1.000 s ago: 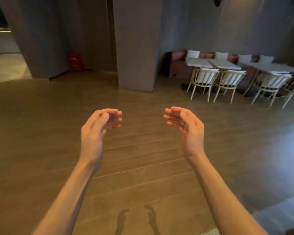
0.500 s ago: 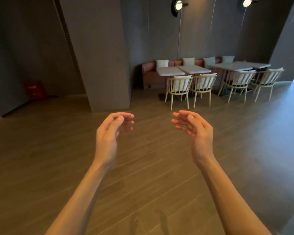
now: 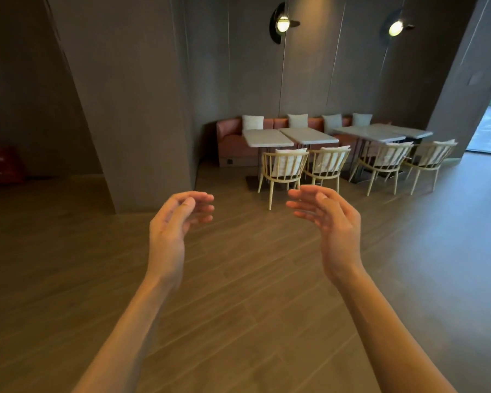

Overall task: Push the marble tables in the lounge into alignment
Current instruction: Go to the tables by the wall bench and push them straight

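your left hand (image 3: 172, 226) is held out in front of you at about mid-view, forearm bare and rising from the lower left, wrist straight. its fingers are loosely curved inward with the thumb lying along the index finger, palm turned toward your other hand, and nothing is in it. your right hand (image 3: 333, 222) mirrors it: forearm coming up from the lower right, palm facing left, fingers relaxed and slightly spread, pointing toward the left hand, holding nothing. the two hands are apart with a clear gap between the fingertips, and both hover in the air above the wooden floor (image 3: 238, 293), touching nothing.

the marble tables (image 3: 309, 135) stand well ahead of you, across the floor against the far wall, far from either hand. four pale tops show in a row in front of a pink bench (image 3: 230, 137). the two on the left sit side by side with their front edges not quite in one line; the two on the right look pushed together, though at this range you cannot tell how well they meet. four light wooden chairs (image 3: 284, 168) with white cushions are tucked in on the near side, and white pillows (image 3: 253, 122) lean on the bench back. a broad grey pillar (image 3: 131, 109) rises on the left just beyond your left hand's line, and two round wall lamps (image 3: 282, 24) glow above the seating.
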Demonstrator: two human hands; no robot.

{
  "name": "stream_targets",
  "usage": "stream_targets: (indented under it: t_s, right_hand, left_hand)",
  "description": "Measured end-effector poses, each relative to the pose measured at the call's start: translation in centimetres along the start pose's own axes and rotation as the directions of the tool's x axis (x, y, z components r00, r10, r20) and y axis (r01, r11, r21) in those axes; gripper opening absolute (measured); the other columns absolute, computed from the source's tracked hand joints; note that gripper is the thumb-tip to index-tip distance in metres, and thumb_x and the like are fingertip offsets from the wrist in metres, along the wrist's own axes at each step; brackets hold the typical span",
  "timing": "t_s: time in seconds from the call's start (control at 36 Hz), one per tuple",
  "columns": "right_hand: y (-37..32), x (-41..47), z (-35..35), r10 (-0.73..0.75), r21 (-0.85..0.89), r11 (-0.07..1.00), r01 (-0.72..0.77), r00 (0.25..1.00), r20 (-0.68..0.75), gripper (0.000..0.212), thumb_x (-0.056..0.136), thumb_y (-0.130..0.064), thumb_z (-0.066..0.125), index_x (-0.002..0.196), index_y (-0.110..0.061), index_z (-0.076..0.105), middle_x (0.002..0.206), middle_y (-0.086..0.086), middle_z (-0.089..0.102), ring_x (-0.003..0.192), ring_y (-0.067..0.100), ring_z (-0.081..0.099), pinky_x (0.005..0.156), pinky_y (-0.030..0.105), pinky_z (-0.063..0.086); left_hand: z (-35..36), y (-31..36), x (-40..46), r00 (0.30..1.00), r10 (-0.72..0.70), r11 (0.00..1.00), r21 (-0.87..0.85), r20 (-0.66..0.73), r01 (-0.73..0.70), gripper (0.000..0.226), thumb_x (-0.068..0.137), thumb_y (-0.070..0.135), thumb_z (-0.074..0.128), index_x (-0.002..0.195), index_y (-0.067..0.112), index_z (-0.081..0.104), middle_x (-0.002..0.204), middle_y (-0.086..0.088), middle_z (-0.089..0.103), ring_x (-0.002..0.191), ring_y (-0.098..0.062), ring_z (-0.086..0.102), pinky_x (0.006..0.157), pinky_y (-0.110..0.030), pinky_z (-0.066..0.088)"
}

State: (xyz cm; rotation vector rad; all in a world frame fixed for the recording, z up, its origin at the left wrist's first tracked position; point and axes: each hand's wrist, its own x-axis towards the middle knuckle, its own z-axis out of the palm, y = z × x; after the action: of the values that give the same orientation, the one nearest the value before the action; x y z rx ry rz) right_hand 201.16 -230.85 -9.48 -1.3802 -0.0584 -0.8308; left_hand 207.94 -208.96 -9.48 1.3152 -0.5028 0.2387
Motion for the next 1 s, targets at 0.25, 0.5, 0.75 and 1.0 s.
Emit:
stream_targets:
  t_s: [0.25, 0.5, 0.75, 1.0]
  right_hand:
    - [10.8, 18.3, 5.0, -0.045, -0.088, 0.995, 0.038, 0.996, -0.082, 0.029, 0.104, -0.013, 0.043, 0.113, -0.002, 0.068, 0.105, 0.012, 0.076, 0.097, 0.032, 0.072, 0.089, 0.048, 0.056]
    - [20.1, 34.8, 8.1, -0.071, -0.102, 0.993, 0.057, 0.987, -0.143, 0.027, 0.103, -0.008, 0.044, 0.113, -0.002, 0.068, 0.101, 0.012, 0.076, 0.095, 0.031, 0.072, 0.083, 0.038, 0.059]
    - [35.0, 51.6, 9.9, -0.022, -0.061, 0.998, 0.011, 0.982, -0.19, 0.025, 0.101, -0.007, 0.047, 0.106, -0.006, 0.071, 0.095, 0.011, 0.076, 0.087, 0.026, 0.071, 0.074, 0.026, 0.058]
    - [47.6, 73.5, 14.2, 0.041, -0.059, 0.997, -0.049, 0.991, -0.128, 0.024, 0.102, -0.008, 0.047, 0.109, -0.005, 0.07, 0.096, 0.011, 0.075, 0.09, 0.028, 0.07, 0.08, 0.037, 0.056]
  left_hand:
    - [0.9, -10.3, 21.5, 0.997, 0.017, 0.997, -0.073, 0.069, -0.012, 0.029, 0.094, 0.028, 0.046, 0.1, 0.015, 0.072, 0.107, -0.01, 0.073, 0.102, -0.028, 0.068, 0.092, -0.051, 0.054]
    - [2.4, -20.0, 40.0, 0.993, -0.013, 0.998, -0.059, 0.116, 0.02, 0.032, 0.092, 0.031, 0.048, 0.102, 0.012, 0.071, 0.105, -0.009, 0.074, 0.103, -0.03, 0.068, 0.094, -0.056, 0.053]
    - [4.3, -34.8, 56.5, 0.989, -0.091, 0.996, -0.014, 0.117, 0.093, 0.028, 0.091, 0.033, 0.051, 0.097, 0.022, 0.076, 0.104, -0.006, 0.074, 0.1, -0.024, 0.07, 0.093, -0.05, 0.054]
    - [6.8, -45.9, 78.6, 0.995, -0.071, 0.997, -0.007, 0.066, 0.072, 0.031, 0.093, 0.03, 0.054, 0.109, 0.01, 0.071, 0.107, -0.007, 0.074, 0.103, -0.026, 0.07, 0.091, -0.046, 0.055]
